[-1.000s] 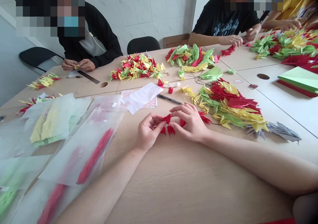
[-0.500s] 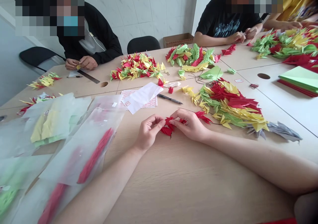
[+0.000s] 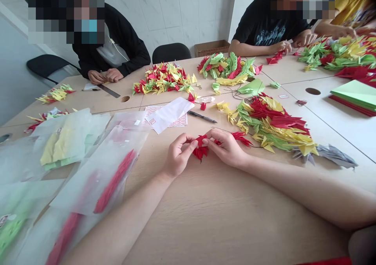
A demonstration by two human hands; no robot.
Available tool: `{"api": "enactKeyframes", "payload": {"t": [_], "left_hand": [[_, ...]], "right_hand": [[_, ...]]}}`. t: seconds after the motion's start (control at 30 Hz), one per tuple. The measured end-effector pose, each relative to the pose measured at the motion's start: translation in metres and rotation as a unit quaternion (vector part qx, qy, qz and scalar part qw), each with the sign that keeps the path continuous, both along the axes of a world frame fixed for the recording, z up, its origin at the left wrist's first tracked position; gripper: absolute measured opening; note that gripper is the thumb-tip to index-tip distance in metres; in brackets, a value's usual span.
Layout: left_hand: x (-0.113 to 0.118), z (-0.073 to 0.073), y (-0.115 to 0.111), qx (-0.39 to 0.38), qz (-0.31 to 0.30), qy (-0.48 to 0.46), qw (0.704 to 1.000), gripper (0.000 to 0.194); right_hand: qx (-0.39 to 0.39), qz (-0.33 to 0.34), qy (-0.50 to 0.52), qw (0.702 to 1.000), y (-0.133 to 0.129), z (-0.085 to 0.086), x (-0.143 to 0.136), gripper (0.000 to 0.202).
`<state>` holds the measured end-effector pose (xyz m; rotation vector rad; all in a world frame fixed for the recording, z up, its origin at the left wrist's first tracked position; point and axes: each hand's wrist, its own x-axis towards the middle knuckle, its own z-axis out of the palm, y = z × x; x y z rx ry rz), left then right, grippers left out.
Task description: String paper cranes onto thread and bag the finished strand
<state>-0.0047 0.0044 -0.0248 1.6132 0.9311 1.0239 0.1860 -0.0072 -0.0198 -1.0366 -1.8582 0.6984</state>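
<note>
At the desk point(image 3: 223, 210), the right hand point(image 3: 227, 148) and left hand point(image 3: 178, 154) faced each other, about equally near the red folded paper point(image 3: 201, 140), which was between them, pinched from opposite sides by both hands' fingers; its long axis was unclear.

Small red folded-paper piece with angular edges point(image 3: 201, 140): held between the fingertips of the left hand point(image 3: 180, 154) and the right hand point(image 3: 226, 148). The fingers cover both sides of it—the full fold pattern cannot be read. Red pointed folded-paper portion point(image 3: 200, 153): located directly below the held piece, tips spread downward. Whether the two are joined cannot be determined—their boundary is too small to resolve.
</note>
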Motion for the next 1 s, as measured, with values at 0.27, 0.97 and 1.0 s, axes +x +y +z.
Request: {"api": "enactKeyframes", "payload": {"t": [0.27,0.97,1.0], "left_hand": [[0.001,0.005,-0.002,0.178,0.010,0.150,0.972,0.018],[0.003,-0.005,0.004,-0.074,-0.110,-0.016,0.991,0.024],[0.002,-0.004,0.005,-0.078,-0.112,-0.022,0.990,0.022]], "right_hand": [[-0.007,0.018,0.015,1.000,-0.001,0.002,0.000,0.022],[-0.125,0.029,0.162,0.978,-0.006,0.004,-0.001,0.023],[-0.141,0.031,0.185,0.972,-0.005,0.004,-0.001,0.024]]}}
